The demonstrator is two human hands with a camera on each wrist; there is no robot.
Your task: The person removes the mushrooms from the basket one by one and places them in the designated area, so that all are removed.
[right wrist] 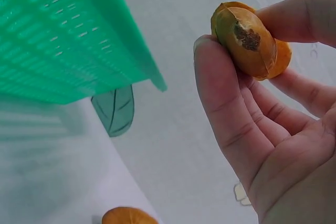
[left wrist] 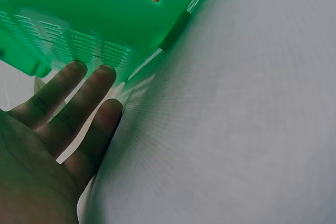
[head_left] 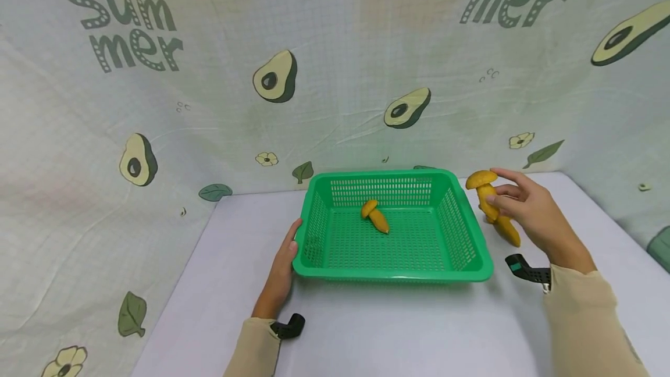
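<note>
In the head view my right hand (head_left: 539, 214) pinches a yellow-orange mushroom (head_left: 488, 198) between thumb and fingers, cap up, beside the basket's right rim. The right wrist view shows this mushroom's stem end (right wrist: 247, 40), with a dark patch on it. Below that hand, a second mushroom (head_left: 508, 231) lies on the table, partly hidden. A third mushroom (head_left: 379, 221) lies inside the green plastic basket (head_left: 392, 276). At the basket's left side rests my left hand (head_left: 282, 263); in the left wrist view its fingers (left wrist: 79, 103) reach fairly straight to the slotted wall.
The basket stands on a white table (head_left: 398, 330), near its back edge. Behind it hangs a pale cloth (head_left: 335, 132) printed with avocados and leaves. Black wrist cameras sit on both forearms, the right one (head_left: 526, 269) close to the table mushroom.
</note>
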